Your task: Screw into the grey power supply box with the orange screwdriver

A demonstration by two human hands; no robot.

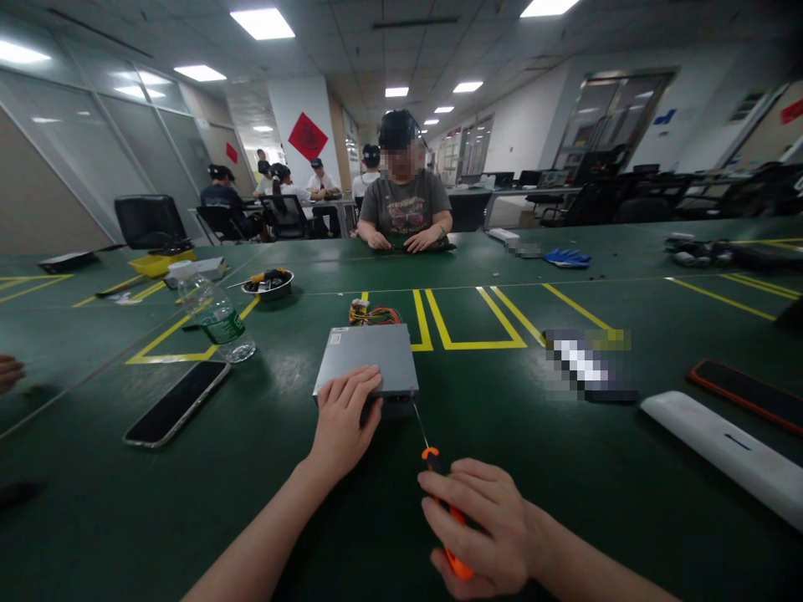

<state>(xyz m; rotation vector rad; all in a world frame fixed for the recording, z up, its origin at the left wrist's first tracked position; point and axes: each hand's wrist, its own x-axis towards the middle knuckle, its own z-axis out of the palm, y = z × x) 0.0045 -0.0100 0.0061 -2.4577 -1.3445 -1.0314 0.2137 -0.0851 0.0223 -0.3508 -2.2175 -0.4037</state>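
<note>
A grey metal computer power supply (pixel 367 351) lies flat on the green table (pixel 263 518) in front of me, its bundle of coloured cables (pixel 376 314) at the far side. My left hand (pixel 345 410) grips its near edge, fingers over the top and thumb at the near face. In my right hand (pixel 486 522) is a screwdriver (pixel 431 456) with an orange and black handle, the fingers wrapped round it. Its thin shaft points away from me, and the tip is at the box's near right corner. Whether the tip sits in a screw is too small to tell.
Left of the box are a phone (pixel 179 403), a tilted-looking plastic bottle (pixel 219 322) and a metal bowl (pixel 276 286) holding tools. On the right lie a white bar-shaped case (pixel 728 447) and an orange-edged phone (pixel 753 391). A person (pixel 406 201) sits opposite; another person's hand (pixel 9 372) shows at far left.
</note>
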